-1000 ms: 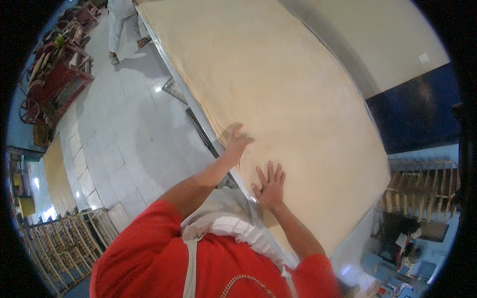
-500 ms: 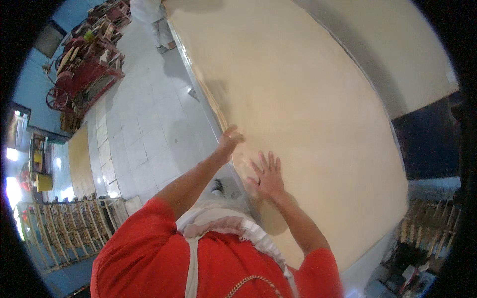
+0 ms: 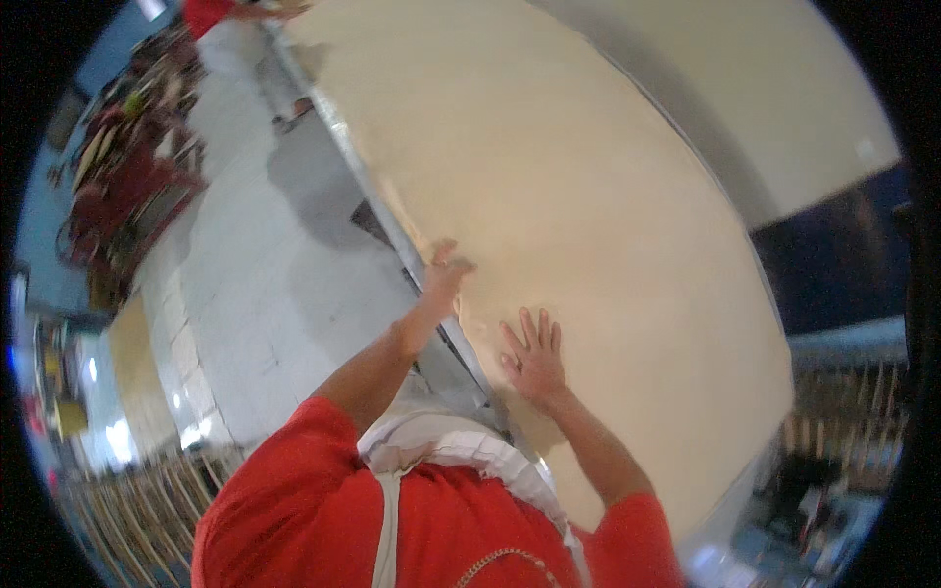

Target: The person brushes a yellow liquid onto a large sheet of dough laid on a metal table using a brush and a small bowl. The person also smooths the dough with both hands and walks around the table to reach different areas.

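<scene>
A long, smooth, pale tan sheet (image 3: 588, 225), looking like rolled-out dough, covers the big table in front of me. My right hand (image 3: 534, 363) lies palm down on it near the left edge, fingers spread. Farther up, my left hand (image 3: 446, 271) is at the sheet's left edge, its fingers curved and apart over the surface. I see nothing held in either hand. Along this side, the sheet's edge looks slightly rumpled beside the table's grey metal rim (image 3: 343, 137).
Another person in red and white (image 3: 230, 39) stands at the far left end of the table. Dark red machinery (image 3: 137, 186) lines the left wall. Wooden slatted racks (image 3: 127, 510) stand at the lower left. Pale tiled floor (image 3: 255, 284) runs beside the table.
My view has swung, showing more of the other person at the far end. My left hand's fingers have shifted slightly at the edge; the right hand stays flat on the sheet.
</scene>
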A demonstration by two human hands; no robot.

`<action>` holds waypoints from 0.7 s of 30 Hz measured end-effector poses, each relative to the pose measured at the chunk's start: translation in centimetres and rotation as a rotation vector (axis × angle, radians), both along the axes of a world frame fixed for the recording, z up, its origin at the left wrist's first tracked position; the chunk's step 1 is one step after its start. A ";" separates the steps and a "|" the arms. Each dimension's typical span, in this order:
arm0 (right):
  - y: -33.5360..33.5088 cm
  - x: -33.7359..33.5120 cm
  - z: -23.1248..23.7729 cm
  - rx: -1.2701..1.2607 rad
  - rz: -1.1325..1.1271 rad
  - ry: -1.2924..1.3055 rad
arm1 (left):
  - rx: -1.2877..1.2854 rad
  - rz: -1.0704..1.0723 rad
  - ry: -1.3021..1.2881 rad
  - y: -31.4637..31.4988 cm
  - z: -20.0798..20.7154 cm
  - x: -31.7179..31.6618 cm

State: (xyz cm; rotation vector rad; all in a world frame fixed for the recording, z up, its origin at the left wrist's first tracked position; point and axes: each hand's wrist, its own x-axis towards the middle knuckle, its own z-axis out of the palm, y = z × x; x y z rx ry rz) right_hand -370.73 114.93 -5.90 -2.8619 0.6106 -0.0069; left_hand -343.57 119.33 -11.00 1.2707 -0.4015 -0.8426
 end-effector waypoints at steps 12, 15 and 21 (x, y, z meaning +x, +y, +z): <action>3.0 13.1 -1.4 0.035 -0.330 -0.098 | 0.512 -0.339 -0.948 1.9 3.0 9.4; 4.1 13.4 -0.4 0.035 -0.290 -0.028 | 0.522 -0.428 -1.280 -0.1 6.3 10.3; 4.5 13.9 1.6 0.121 -0.393 -0.170 | 0.538 -0.599 -1.705 -0.8 7.4 10.8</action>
